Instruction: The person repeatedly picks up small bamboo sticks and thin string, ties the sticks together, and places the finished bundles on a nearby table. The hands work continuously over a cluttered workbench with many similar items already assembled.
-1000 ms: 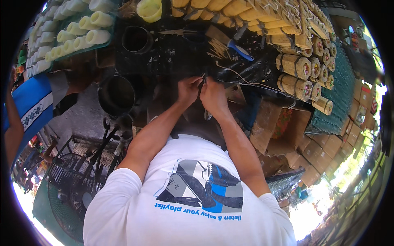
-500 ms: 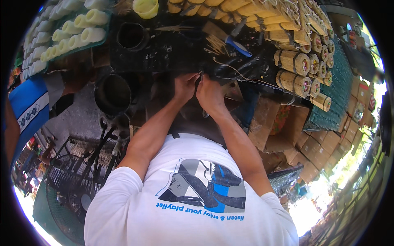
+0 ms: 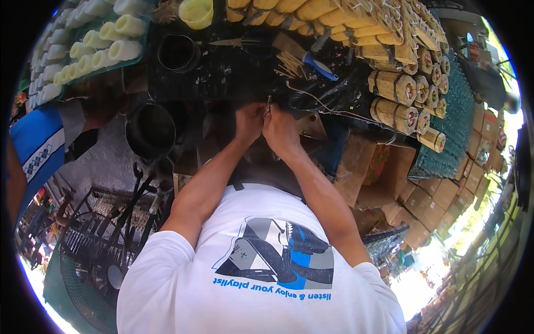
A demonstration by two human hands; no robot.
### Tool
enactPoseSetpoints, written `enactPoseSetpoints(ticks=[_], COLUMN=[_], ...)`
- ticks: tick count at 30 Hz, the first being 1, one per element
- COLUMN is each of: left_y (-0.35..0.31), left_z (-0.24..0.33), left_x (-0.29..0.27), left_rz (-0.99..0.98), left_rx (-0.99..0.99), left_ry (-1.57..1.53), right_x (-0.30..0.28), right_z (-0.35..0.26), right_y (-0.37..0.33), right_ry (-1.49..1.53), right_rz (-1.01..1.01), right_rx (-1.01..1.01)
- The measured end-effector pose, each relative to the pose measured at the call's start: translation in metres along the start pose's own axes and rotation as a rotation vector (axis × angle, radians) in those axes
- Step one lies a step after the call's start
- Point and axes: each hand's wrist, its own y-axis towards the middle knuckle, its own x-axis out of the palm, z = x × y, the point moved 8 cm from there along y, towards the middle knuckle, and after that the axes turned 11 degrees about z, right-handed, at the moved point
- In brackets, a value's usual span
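Observation:
My left hand (image 3: 250, 121) and my right hand (image 3: 282, 131) meet close to my body, at the near edge of a black-covered table (image 3: 217, 80). The fingers of both are closed and pressed together. A small, thin, dark piece (image 3: 270, 101) sticks up between the fingertips, with my right hand pinching it; it is too small to name. What lies within my left fingers is hidden. Just beyond my right hand, a thin pale cord (image 3: 317, 99) trails across the table. Thin wooden sticks (image 3: 291, 65) lie farther back, beside a blue-handled knife (image 3: 321, 67).
Stacked straw-coloured cylinders with dark bands (image 3: 394, 86) fill the right side. White cylinders (image 3: 123, 49) stand on a green tray at far left. A yellow cup (image 3: 196, 13), black pot (image 3: 150, 131), open carton (image 3: 384, 186) and fan (image 3: 92, 250) surround me. Another person's blue sleeve (image 3: 39, 139) is at left.
My hands stay together at the table edge, with small finger shifts. The thin dark piece shows a little higher between the fingertips. The whole view has shifted slightly.

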Motion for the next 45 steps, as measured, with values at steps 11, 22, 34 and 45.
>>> enactPoseSetpoints(ticks=[11, 22, 34, 45], left_y=[-0.005, 0.195, 0.086, 0.085], left_z=[0.028, 0.271, 0.188, 0.145], left_x=[-0.024, -0.231, -0.006, 0.049], left_rz=[0.039, 0.558, -0.261, -0.212], left_rx=[0.026, 0.685, 0.816, 1.020], left_ry=[0.075, 0.759, 0.548, 0.562], right_x=[-0.039, -0.061, -0.037, -0.043], right_z=[-0.011, 0.008, 0.054, 0.066], right_y=[0.000, -0.006, -0.022, -0.032], right_ry=[0.024, 0.625, 0.983, 1.003], right_rz=[0.064, 0.001, 0.016, 0.086], right_rx=[-0.036, 0.395, 0.676, 0.744])
